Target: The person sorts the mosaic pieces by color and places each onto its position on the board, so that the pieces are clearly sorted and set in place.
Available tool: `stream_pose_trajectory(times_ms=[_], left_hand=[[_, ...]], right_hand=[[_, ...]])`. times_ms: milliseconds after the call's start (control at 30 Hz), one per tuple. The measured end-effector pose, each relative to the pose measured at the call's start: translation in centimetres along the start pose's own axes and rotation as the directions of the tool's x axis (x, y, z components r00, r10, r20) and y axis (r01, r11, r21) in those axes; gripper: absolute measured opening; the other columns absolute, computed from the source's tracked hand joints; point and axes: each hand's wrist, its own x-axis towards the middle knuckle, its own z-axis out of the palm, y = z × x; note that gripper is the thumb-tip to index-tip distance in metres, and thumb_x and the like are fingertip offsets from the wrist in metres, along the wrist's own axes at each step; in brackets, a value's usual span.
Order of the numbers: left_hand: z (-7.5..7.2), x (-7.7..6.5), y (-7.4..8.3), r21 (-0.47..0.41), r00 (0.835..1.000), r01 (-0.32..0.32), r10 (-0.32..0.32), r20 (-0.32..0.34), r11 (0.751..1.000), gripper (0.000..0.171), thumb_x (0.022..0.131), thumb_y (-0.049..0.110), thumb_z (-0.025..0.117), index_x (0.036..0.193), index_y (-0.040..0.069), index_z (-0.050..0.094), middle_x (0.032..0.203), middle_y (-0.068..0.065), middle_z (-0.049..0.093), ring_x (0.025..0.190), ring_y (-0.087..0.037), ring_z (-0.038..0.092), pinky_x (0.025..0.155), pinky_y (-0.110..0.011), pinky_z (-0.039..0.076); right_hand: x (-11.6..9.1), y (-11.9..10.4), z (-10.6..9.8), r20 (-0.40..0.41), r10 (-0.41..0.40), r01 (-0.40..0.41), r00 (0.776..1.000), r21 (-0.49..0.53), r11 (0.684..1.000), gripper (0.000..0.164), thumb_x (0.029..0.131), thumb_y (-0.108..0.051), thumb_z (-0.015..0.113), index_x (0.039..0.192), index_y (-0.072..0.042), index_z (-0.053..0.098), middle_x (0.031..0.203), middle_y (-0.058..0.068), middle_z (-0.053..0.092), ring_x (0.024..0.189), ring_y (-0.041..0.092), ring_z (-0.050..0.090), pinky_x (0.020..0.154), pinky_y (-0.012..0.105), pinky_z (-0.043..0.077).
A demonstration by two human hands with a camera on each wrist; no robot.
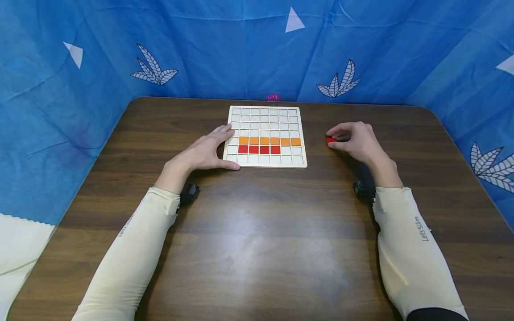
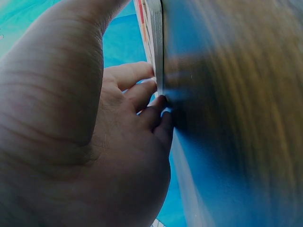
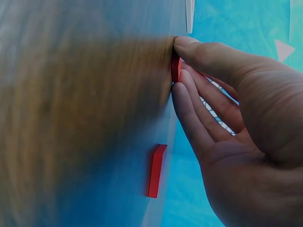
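A white gridded board (image 1: 265, 161) lies flat toward the back of the table. Several orange tiles (image 1: 264, 141) fill most of one row; several red tiles (image 1: 259, 150) sit in the row nearer me. My left hand (image 1: 202, 149) rests against the board's left side, fingers extended along that edge and thumb at the near left corner. Right of the board, my right hand (image 1: 357, 140) pinches a red tile (image 3: 176, 68) between thumb and fingers, at the tabletop. A second red tile (image 3: 156, 171) lies on the table, hidden from the head view by that hand.
The brown wooden table (image 1: 257, 232) has rounded far corners. A blue patterned cloth (image 1: 241, 49) hangs behind it and along both sides. Dark wrist cameras (image 1: 189, 194) hang on the inner side of each wrist, close above the tabletop.
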Motion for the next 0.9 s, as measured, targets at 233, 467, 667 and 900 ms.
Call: stream_pose_trajectory(times_ms=[233,467,667,900], left_hand=[[0.1,0.1,-0.1,-0.004,1.000,-0.004,0.004,-0.001,1.000,0.118,0.080,0.064,0.085,0.168,0.010,0.027,0.178,-0.008,0.015,0.165,-0.027,0.011,0.130,-0.055,0.023],[0.0,0.0,-0.1,-0.008,1.000,-0.001,0.001,0.000,1.000,0.118,0.080,0.064,0.085,0.168,0.011,0.027,0.178,-0.008,0.015,0.165,-0.027,0.011,0.130,-0.054,0.022],[0.0,0.1,-0.1,-0.002,1.000,-0.004,0.004,0.002,1.000,0.118,0.080,0.064,0.084,0.168,0.010,0.027,0.178,-0.008,0.015,0.165,-0.026,0.011,0.130,-0.054,0.022],[0.0,0.0,-0.1,-0.003,1.000,-0.001,0.001,0.003,1.000,0.118,0.080,0.065,0.084,0.168,0.011,0.027,0.178,-0.007,0.014,0.165,-0.026,0.011,0.130,-0.054,0.022]], right_hand=[[-0.1,0.0,0.1,-0.025,-0.020,0.019,0.999,-0.021,1.000,0.028,0.096,-0.020,0.080,0.121,-0.008,0.077,0.117,0.018,0.074,0.108,0.035,0.069,0.102,0.056,0.056],[-0.1,-0.3,0.3,-0.058,-0.056,0.055,0.997,-0.025,0.998,0.027,0.095,-0.026,0.081,0.117,-0.010,0.078,0.111,0.014,0.076,0.100,0.029,0.070,0.094,0.046,0.058],[0.2,-1.2,0.8,-0.079,-0.101,0.100,0.992,-0.015,0.995,0.027,0.094,-0.028,0.082,0.115,-0.013,0.079,0.111,0.010,0.077,0.098,0.025,0.070,0.089,0.038,0.056],[0.3,-2.8,1.5,-0.066,-0.152,0.153,0.986,0.013,0.988,0.027,0.094,-0.024,0.082,0.117,-0.012,0.079,0.116,0.010,0.076,0.103,0.026,0.068,0.097,0.049,0.059]])
